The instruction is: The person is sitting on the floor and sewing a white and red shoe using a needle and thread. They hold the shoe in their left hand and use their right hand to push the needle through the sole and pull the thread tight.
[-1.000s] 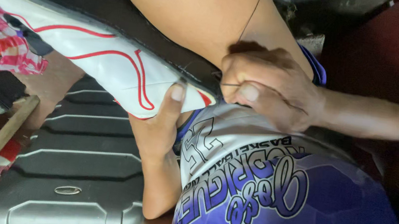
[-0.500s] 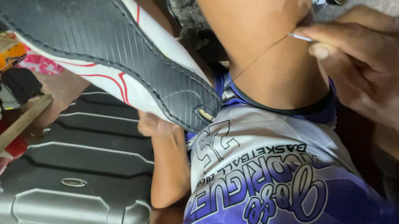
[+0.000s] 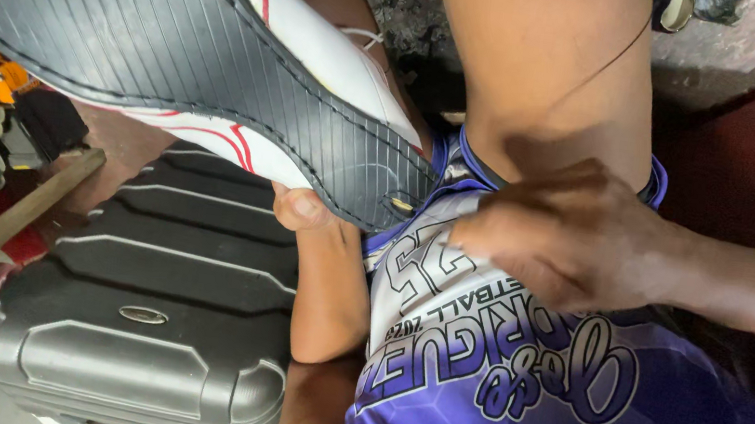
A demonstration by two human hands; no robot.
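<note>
Head view: left hand [image 3: 300, 207] grips the white red-striped shoe with black ribbed sole [image 3: 182, 70] from beneath, sole tipped up toward the camera for access. Right hand [image 3: 578, 238], fingers closed, pinches a thin thread [image 3: 611, 58] taut over the thigh. Grey ribbed hard case [image 3: 141, 307] near left.

The shoe [image 3: 175, 49] hides most of the left hand [image 3: 300, 207]; its toe is cut off.

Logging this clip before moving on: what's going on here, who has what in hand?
A seated person holds a white shoe with red stripes, its black ribbed sole turned up toward the camera. The left hand supports it from below near one end. The right hand is closed, blurred, resting by the knee over the purple-and-white jersey; a thin thread runs up across the leg. Whether it grips that thread is unclear. A grey hard-shell case sits beside.
</note>
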